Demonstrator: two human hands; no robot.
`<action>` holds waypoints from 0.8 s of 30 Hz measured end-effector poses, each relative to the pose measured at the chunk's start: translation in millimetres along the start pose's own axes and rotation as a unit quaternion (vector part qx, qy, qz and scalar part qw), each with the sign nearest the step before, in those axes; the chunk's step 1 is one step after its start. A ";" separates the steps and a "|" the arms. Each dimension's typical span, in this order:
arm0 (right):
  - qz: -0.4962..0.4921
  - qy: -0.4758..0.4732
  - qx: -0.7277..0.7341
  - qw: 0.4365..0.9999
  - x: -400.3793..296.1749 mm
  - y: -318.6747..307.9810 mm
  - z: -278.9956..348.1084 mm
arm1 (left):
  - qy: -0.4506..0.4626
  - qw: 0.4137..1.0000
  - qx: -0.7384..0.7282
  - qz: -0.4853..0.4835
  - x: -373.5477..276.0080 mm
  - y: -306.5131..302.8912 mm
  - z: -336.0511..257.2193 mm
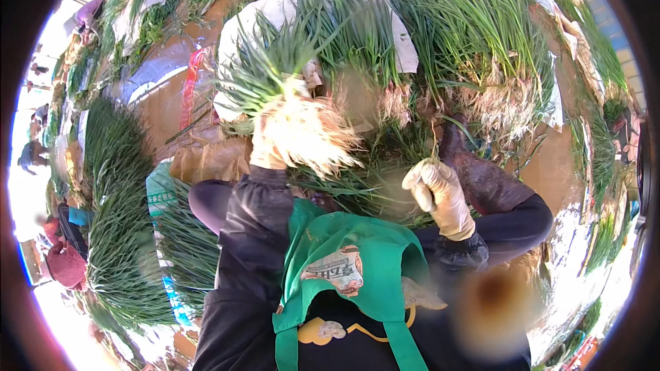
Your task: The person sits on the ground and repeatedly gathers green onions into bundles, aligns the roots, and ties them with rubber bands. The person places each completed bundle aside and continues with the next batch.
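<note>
My left hand (265, 139), in a pale glove, grips a bunch of green onions or similar allium plants (291, 90). Its leaves fan up and to the left; its pale roots (319, 136) spread to the right, brightly lit. To the right, my right hand (438, 196), also gloved, is held with curled fingers. A thin pale strand (434, 139) rises from its fingertips and seems pinched there. Loose green leaves (361, 190) lie between the hands in front of my lap. A green apron (356, 237) covers my front.
Beyond my hands, rooted bunches (356, 36) lie on a white sheet (232, 46). More plants (495, 62) are piled at the upper right, and a long heap (118, 216) stretches along the left. Brown cardboard (165, 113) shows at left. Another person (67, 257) is at the far left.
</note>
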State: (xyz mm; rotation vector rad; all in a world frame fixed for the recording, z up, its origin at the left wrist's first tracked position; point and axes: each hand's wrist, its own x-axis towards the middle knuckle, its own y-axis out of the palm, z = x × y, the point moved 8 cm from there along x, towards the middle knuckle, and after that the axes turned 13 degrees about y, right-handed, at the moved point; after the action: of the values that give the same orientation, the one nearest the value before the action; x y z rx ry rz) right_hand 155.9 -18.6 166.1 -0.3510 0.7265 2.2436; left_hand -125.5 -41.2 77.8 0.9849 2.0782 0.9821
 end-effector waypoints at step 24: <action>0.042 0.171 -0.657 0.733 152.6 -24.9 -227.2 | 0.346 0.818 0.414 -0.200 -290.5 -110.4 -413.8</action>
State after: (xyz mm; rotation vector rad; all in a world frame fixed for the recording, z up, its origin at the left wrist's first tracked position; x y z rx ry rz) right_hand 75.5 -53.1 -94.4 -1.4230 -0.8826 2.4283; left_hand -333.9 -475.5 267.0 0.4988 3.2917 0.1486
